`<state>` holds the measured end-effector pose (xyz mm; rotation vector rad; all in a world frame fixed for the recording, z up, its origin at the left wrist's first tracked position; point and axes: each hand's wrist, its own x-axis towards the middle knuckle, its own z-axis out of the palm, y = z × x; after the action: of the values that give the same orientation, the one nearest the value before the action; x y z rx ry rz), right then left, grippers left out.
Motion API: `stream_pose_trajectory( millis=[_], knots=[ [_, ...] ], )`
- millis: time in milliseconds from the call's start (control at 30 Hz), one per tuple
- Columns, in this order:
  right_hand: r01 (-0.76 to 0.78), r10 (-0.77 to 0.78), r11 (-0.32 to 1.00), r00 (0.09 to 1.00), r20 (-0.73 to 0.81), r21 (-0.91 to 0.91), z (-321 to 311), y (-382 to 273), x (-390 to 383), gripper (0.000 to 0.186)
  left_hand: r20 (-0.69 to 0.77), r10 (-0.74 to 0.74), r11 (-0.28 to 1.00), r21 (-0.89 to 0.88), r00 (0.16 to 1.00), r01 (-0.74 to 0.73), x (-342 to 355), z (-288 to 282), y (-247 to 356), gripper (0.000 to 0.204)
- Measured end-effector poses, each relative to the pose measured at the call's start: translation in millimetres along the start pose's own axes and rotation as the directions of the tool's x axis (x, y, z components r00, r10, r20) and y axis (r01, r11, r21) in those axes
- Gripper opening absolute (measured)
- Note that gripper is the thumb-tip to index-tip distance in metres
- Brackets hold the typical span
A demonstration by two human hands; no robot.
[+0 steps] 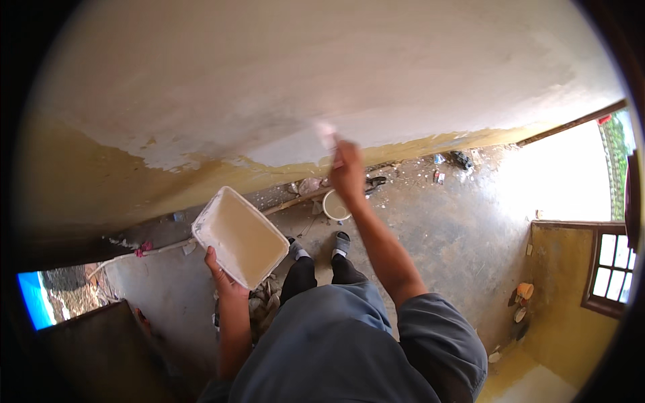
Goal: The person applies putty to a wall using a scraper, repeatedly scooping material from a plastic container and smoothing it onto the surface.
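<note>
My left hand (228, 279) grips the lower left edge of a white rectangular tub (210, 225), thumb over the rim. Cream-coloured paint (252, 245) lies inside the tilted tub. Raised in front of me, my right hand (349, 171) is closed round the handle of a paintbrush (326, 133). Motion blurs the brush, whose pale head is at the wall (282, 80). Whitish paint covers the wall's upper part, with an uneven border above a yellow band (222, 171) low down.
A round white bucket (336, 205) stands on the floor near my feet. Along the wall's foot lie a long pole (295, 200), a black bag (461, 159) and scattered litter. A barred window (611, 269) is at the right, and an orange container (525, 290) sits by the yellow wall.
</note>
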<state>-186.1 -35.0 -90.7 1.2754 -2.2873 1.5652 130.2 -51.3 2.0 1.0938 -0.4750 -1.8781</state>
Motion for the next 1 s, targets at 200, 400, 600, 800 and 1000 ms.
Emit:
stream_pose_trajectory(
  millis=[200,400,600,800,1000],
  knots=[
    [-0.520,0.512,0.847,0.736,-0.443,0.114,-32,58,71,0.041,0.005,0.039,0.999,-0.018,0.999,-0.039,2,-7,-4,0.074],
    [0.037,-0.048,0.997,0.984,0.169,0.068,108,-48,-36,0.036,0.006,0.029,1.000,-0.009,1.000,-0.029,0,0,-2,0.073],
    [-0.367,0.468,0.878,0.792,-0.393,0.306,-13,-9,28,0.025,0.006,0.005,0.999,-0.051,1.000,-0.004,3,-22,-4,0.074],
    [0.036,-0.092,0.985,0.939,-0.332,-0.171,84,-62,56,0.019,0.067,-0.003,0.999,-0.050,0.998,0.007,7,-5,0,0.074],
    [-0.129,0.130,0.991,0.990,-0.059,0.024,53,-65,-19,0.035,0.082,-0.015,0.995,-0.097,0.997,0.023,8,-18,3,0.073]
  ],
)
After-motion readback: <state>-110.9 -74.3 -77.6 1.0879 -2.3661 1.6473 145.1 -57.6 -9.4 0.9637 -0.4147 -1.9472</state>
